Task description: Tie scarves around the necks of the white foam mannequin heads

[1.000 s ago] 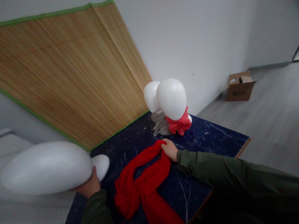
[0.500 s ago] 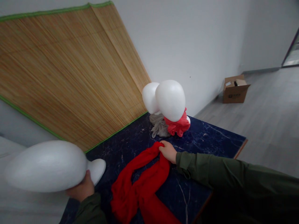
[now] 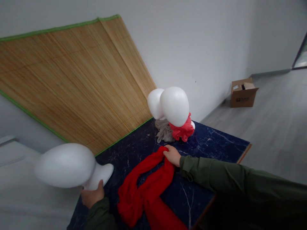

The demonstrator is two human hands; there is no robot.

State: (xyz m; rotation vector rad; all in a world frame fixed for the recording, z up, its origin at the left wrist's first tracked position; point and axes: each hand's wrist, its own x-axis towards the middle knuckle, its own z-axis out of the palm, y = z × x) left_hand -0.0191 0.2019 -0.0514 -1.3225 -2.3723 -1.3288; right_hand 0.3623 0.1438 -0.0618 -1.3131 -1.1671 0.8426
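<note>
Nearest, the left hand (image 3: 92,198) holds a white foam mannequin head (image 3: 68,166) by its neck, fingers curled close around it, out past the edge of the dark marble tabletop (image 3: 213,143). The right hand (image 3: 172,156) has its fingers clamped on a fold of red scarf (image 3: 146,188). That top-heavy head could tip from so small a grip. Farther off, two more foam heads (image 3: 174,107) sit on a pinkish-red cloth (image 3: 183,131) and a grey cloth (image 3: 164,131).

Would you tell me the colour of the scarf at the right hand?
Deep red scarf, clearest in the head view.
</note>
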